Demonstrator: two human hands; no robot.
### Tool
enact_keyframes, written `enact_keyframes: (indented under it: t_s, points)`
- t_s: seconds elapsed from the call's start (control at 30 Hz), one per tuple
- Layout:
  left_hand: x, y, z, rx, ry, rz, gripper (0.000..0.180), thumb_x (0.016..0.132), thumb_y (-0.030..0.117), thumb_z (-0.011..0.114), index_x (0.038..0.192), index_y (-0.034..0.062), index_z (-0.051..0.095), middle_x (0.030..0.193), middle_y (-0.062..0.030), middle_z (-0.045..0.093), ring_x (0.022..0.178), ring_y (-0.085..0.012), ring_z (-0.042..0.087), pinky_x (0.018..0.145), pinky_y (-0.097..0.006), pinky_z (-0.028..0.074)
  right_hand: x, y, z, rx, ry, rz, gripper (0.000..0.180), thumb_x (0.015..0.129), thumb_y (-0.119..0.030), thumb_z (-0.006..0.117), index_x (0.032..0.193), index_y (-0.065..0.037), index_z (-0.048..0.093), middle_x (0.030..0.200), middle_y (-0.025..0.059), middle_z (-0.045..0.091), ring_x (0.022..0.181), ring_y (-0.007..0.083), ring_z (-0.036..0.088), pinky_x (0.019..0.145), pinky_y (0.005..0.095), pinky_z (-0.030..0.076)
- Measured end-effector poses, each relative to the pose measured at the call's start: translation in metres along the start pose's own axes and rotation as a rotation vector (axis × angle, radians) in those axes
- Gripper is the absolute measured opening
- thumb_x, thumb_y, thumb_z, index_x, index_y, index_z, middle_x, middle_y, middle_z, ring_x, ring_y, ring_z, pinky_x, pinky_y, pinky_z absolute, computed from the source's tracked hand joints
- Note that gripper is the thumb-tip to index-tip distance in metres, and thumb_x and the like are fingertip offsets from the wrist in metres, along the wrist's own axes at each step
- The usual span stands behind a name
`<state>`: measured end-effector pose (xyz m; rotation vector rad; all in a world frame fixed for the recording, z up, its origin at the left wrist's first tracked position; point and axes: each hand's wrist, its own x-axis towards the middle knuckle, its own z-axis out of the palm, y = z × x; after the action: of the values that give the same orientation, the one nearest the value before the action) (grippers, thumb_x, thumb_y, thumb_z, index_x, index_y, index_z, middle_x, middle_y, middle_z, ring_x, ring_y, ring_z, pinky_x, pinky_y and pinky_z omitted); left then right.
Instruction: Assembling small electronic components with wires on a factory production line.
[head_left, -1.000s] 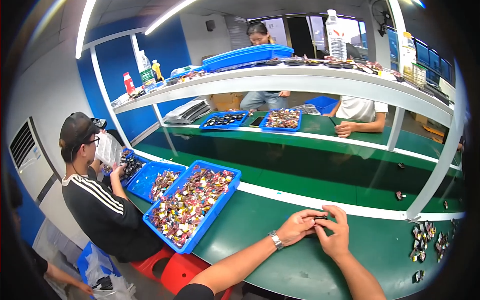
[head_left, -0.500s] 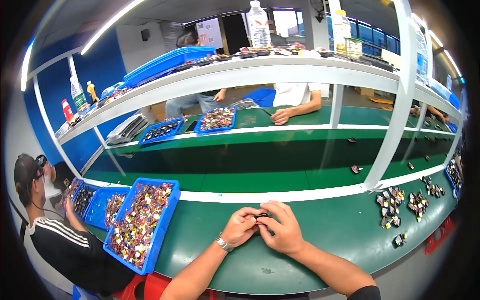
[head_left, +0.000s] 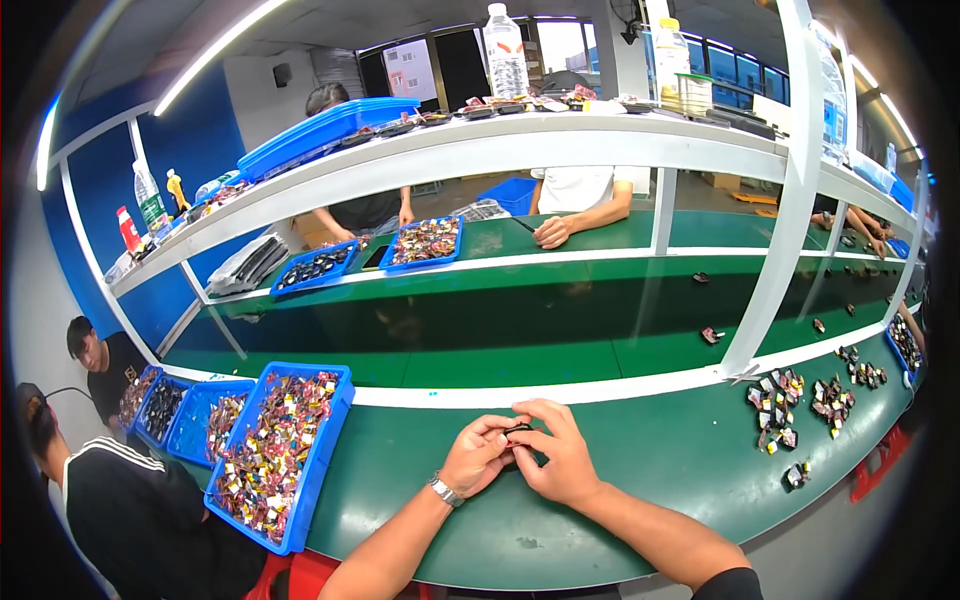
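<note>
Over the green table [head_left: 420, 430], my left hand [head_left: 474, 456] and my right hand [head_left: 556, 452] meet at the fingertips. Pinched between them is a small black part [head_left: 518, 430] with a reddish bit at its lower edge; the fingers cover most of it. Both hands are closed on this piece. To the left of my hands stands a large blue tray [head_left: 340, 400] heaped with small red, yellow and white pieces. On the right part of the table lie loose groups of small black parts [head_left: 773, 408] with coloured bits.
A white shelf [head_left: 470, 150] on posts crosses above, holding bottles and blue trays. Beyond the white rail runs a green conveyor belt [head_left: 480, 340] with a few black parts. At left, people sit near more blue trays [head_left: 185, 440]. Across the belt, another person's hand [head_left: 553, 232] rests on the surface.
My hands keep their pinch on the small black part with little movement. The view has shifted slightly. The co-worker at left has leaned away, and a person across the belt now reaches toward the trays.
</note>
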<state>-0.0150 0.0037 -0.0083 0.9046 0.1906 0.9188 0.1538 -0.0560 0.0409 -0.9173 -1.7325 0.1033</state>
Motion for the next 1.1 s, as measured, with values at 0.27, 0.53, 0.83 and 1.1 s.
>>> enact_keyframes:
  t_s: [0.27,0.53,0.83,1.1]
  points:
    - [0.002,0.001,0.003,0.085,0.132,-0.041,0.027,0.097,0.010,0.057,0.123,0.0019,0.052,0.127,-0.0132,0.058,0.115,-0.0218,0.060,0.100,-0.043,0.050,-0.004,0.013,0.007,-0.080,-0.032,0.058,0.014,0.077,-0.002,0.070,0.091,-0.004,0.068,0.116,0.0115,0.060,0.110,0.0309,0.056,0.083,0.0371,0.053]
    - [0.003,0.005,0.006,0.121,0.176,-0.052,0.030,0.097,0.010,0.057,0.126,0.0032,0.051,0.117,-0.0096,0.062,0.111,-0.0196,0.061,0.099,-0.042,0.051,0.003,0.014,0.011,-0.154,0.017,0.004,0.014,0.074,-0.002,0.071,0.086,-0.007,0.067,0.095,0.0071,0.063,0.090,0.0266,0.061,0.074,0.0357,0.053]
    - [0.009,-0.005,0.010,0.135,0.167,-0.091,0.030,0.099,0.012,0.054,0.128,0.0044,0.052,0.122,-0.0089,0.059,0.110,-0.0176,0.061,0.094,-0.037,0.054,0.004,0.019,-0.003,-0.208,-0.116,-0.064,0.023,0.071,0.005,0.071,0.093,-0.003,0.069,0.096,0.0114,0.063,0.088,0.0293,0.063,0.073,0.0380,0.054]
    - [0.012,-0.013,0.000,0.132,0.160,-0.066,0.023,0.100,0.007,0.047,0.123,0.0047,0.052,0.110,-0.0038,0.061,0.097,-0.0092,0.060,0.082,-0.027,0.055,0.002,0.025,0.005,-0.284,-0.181,-0.115,0.019,0.076,0.004,0.070,0.094,0.000,0.066,0.094,0.0140,0.061,0.085,0.0308,0.061,0.072,0.0390,0.051]
